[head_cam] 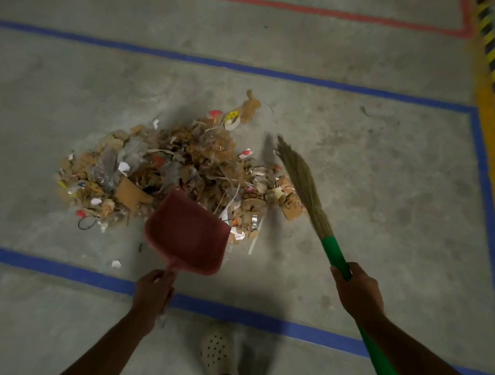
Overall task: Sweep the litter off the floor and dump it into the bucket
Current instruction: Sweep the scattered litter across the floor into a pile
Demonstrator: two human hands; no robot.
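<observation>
- Head view: left hand grips red plastic dustpan, at near edge of brown paper-and-plastic litter heap.
- Right hand grips green-handled straw broom, bristles at heap's right edge.

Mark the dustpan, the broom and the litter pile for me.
dustpan [186, 233], head view, middle of the red scoop.
broom [303, 183], head view, on the straw bristles.
litter pile [180, 164], head view, centre of the heap.
</observation>
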